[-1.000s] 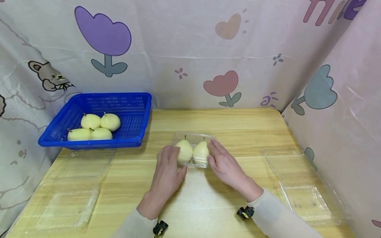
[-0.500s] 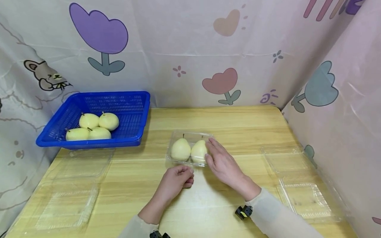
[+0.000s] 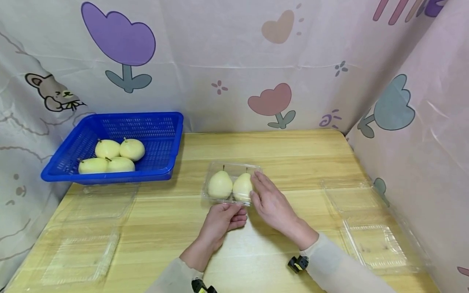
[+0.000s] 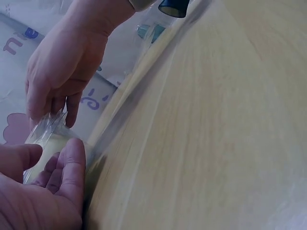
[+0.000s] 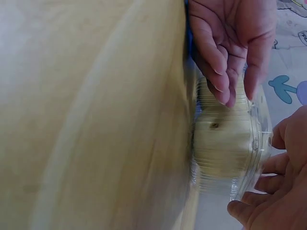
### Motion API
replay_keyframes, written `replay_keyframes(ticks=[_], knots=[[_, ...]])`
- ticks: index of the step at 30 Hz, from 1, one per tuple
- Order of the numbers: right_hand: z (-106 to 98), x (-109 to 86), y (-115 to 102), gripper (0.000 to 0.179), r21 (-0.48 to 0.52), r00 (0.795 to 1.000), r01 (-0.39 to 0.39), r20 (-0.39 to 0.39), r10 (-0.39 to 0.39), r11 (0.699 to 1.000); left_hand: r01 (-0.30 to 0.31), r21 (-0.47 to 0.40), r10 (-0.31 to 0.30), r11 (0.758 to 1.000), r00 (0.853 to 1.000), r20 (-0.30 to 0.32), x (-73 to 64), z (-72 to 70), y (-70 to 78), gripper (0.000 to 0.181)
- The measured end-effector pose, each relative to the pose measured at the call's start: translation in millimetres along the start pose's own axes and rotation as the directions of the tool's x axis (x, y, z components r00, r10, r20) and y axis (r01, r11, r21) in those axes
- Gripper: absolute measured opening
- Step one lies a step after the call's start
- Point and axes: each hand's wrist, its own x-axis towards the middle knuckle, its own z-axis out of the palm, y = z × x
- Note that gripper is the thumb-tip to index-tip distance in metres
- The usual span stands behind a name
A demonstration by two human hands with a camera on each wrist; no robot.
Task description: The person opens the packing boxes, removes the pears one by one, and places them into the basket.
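Observation:
A clear hinged plastic box [image 3: 216, 199] stands on the wooden table with two pale yellow pears inside, one on the left [image 3: 220, 185] and one on the right [image 3: 242, 187]. Its lid lies over the fruit. My right hand [image 3: 275, 205] holds the box at its right end, thumb toward the near side and fingers along the rim. At the front edge is my left hand [image 3: 222, 223], palm turned partly up. A gap shows between its thumb and loosely bent fingers in the right wrist view; whether it touches the rim I cannot tell.
A blue basket [image 3: 154, 173] with several pears [image 3: 132, 149] stands at the back left. Clear plastic boxes lie opened flat, one on the left [image 3: 78, 258] and one on the right [image 3: 382, 246]. A printed curtain [image 3: 205, 49] hangs behind the table.
My left hand has let go of the box's left side and moved round to its front edge, turning palm partly up. The right hand has stayed at the right end.

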Motion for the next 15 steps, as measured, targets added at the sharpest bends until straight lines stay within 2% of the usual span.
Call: replay_keyframes(ticks=[5, 10, 12, 15], knots=[[-1.1, -0.3, 2.2, 0.053, -0.001, 1.0, 0.023, -0.011, -0.023, 1.0, 0.014, -0.043, -0.013, 0.999, 1.0, 0.008, 0.3, 4.5, 0.1, 0.038], [-8.7, 4.0, 5.9, 0.049, 0.064, 1.0, 0.021, -0.014, -0.021, 0.998, 0.021, -0.138, -0.02, 0.99, 1.0, 0.012, -2.2, 9.1, -1.0, 0.034], [-12.8, 6.7, 7.8, 0.045, 0.102, 0.999, -0.017, -0.032, 0.021, 0.995, 0.018, -0.155, -0.016, 0.988, 1.0, 0.01, -2.7, 10.0, -1.7, 0.033], [-18.8, 11.8, 11.2, 0.037, 0.199, 0.987, -0.136, -0.062, 0.15, 0.971, 0.015, -0.165, -0.015, 0.986, 1.0, 0.006, -2.6, 10.2, -2.5, 0.032]])
